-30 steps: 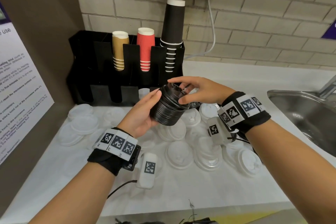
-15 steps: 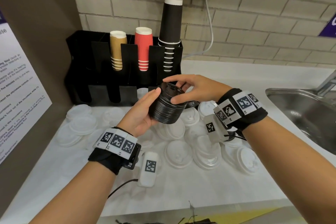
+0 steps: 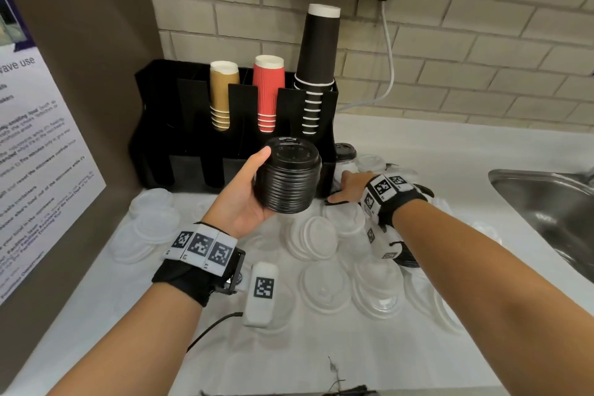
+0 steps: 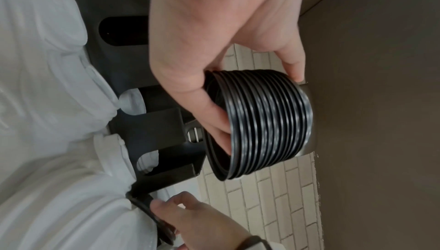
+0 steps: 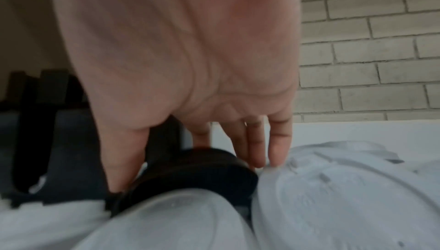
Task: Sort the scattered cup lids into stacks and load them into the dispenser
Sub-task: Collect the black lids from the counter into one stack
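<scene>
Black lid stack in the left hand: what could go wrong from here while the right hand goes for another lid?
1. The left hand alone holds the black lid stack, tilted; its grip covers only part, so lids could slide off.
2. The right hand reaches a loose black lid wedged among white lids; lifting it may drag those along.

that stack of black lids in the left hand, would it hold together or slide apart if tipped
The stack of black lids looks tightly nested, rims evenly packed, so it probably holds together as one block. The left hand carries it alone, which suggests it is light. The glossy rims may be slippery, and laid on its round side it would likely roll.
</scene>
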A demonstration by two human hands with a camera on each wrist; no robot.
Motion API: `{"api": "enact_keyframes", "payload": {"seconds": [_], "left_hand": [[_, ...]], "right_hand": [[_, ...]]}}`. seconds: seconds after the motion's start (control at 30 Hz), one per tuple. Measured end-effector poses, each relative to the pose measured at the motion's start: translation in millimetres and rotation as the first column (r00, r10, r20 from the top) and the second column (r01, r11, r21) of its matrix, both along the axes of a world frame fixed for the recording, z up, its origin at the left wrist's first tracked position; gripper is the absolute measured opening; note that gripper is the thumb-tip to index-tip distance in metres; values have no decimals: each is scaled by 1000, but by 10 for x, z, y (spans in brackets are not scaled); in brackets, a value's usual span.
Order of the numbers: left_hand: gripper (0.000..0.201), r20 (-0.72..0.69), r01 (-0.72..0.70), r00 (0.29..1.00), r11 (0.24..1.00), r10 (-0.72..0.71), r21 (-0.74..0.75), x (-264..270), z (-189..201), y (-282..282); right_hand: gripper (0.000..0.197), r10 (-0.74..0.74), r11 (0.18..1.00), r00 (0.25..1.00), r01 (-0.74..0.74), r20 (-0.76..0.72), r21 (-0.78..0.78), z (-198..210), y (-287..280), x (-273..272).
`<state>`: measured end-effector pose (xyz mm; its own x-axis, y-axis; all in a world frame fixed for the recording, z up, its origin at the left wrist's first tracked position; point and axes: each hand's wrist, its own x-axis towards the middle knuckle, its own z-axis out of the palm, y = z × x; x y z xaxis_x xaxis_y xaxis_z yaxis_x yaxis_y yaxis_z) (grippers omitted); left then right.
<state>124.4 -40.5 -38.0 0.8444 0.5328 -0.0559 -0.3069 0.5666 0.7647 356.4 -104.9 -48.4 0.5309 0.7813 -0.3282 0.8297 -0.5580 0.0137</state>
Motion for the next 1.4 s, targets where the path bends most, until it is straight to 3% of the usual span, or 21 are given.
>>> {"api": "enact_keyframes", "payload": {"seconds": [0.17, 0.3, 0.37, 0.43, 0.53, 0.7, 0.8, 0.97, 1.4], "left_hand": [[52, -6, -17, 1000, 1000, 17, -16, -44, -36, 69], [48, 6, -2, 1000, 1000, 2, -19, -45, -50, 75], [52, -2, -2, 1000, 1000, 2, -9, -21, -61, 55], [55, -9, 14, 1000, 1000, -14, 1, 18, -66, 19], [50, -36, 57, 998, 998, -57, 7, 88, -61, -54], [38, -56, 127, 991, 990, -124, 58, 188, -46, -191], [53, -103, 151, 984, 986, -143, 75, 233, -70, -228], [37, -118, 164, 981, 982, -152, 98, 290, -84, -313], [39, -126, 173, 978, 983, -164, 62, 447, -67, -436]], "right_hand": [[71, 14, 1000, 1000, -14, -21, -4, -37, 19, 88], [58, -31, 998, 985, 41, -167, 55, 353, -93, 134], [44, -2, 963, 948, 88, -318, 256, 569, -211, 107], [28, 106, 850, 872, 170, -477, 499, 721, -340, 22], [17, 314, 725, 752, 205, -580, 658, 867, -498, -203], [38, 452, 734, 678, 87, -580, 673, 887, -601, -401], [41, 460, 753, 693, 27, -556, 657, 868, -677, -390], [42, 466, 756, 740, -47, -485, 653, 818, -776, -355], [39, 439, 764, 749, -22, -495, 645, 822, -966, -193]]}}
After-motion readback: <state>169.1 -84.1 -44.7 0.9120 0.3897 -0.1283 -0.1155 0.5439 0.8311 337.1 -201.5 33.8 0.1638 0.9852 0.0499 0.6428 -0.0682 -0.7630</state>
